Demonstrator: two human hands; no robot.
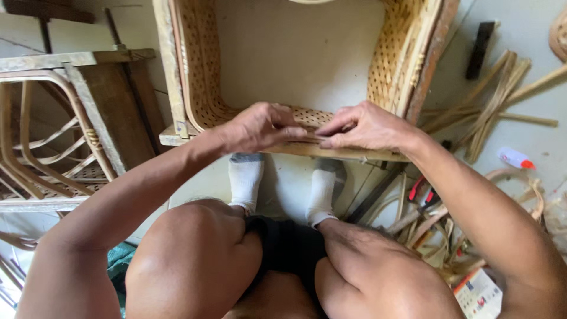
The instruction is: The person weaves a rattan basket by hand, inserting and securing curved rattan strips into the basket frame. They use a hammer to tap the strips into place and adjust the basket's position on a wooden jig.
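Note:
A wooden frame (171, 88) with woven cane webbing (207, 88) lies on its side in front of me on the floor. My left hand (260, 126) rests on the near rail, fingers pressed flat along the cane edge. My right hand (363, 126) meets it from the right, its fingertips pinching a thin cane strip (316, 139) on the rail where the hands meet. My knees and white-socked feet (245, 180) sit just below the rail.
A rattan chair frame (53, 153) stands at the left. Loose cane strips (490, 100) and coils (520, 183) lie on the floor at the right, with a dark block (479, 47), red-handled pliers (422, 192), a white and red tube (515, 158) and a printed booklet (478, 292).

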